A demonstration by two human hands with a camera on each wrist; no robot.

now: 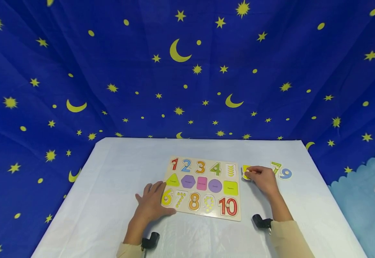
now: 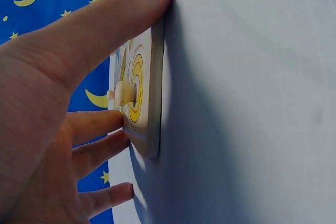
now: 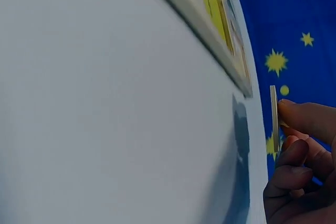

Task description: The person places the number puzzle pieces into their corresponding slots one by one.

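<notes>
A wooden number puzzle board (image 1: 202,214) lies flat on the table. My left hand (image 1: 153,203) rests at its left end with fingers spread, the thumb touching the near edge; in the left wrist view the thumb (image 2: 105,24) crosses the board's edge beside the knobbed yellow 6 (image 2: 137,88). To the right of the board, my right hand (image 1: 265,180) pinches a yellow number 5 puzzle piece (image 1: 245,172). The right wrist view shows this piece (image 3: 274,119) edge-on, held above the table. The slots for 5 (image 1: 231,170), 7 (image 1: 180,199) and 9 (image 1: 209,203) hold no pieces.
A green 7 piece (image 1: 275,167) and a blue 9 piece (image 1: 285,174) lie just beyond my right hand. White covering spreads over the table (image 1: 126,157). A blue cloth with yellow stars and moons (image 1: 207,82) hangs behind the table's far edge.
</notes>
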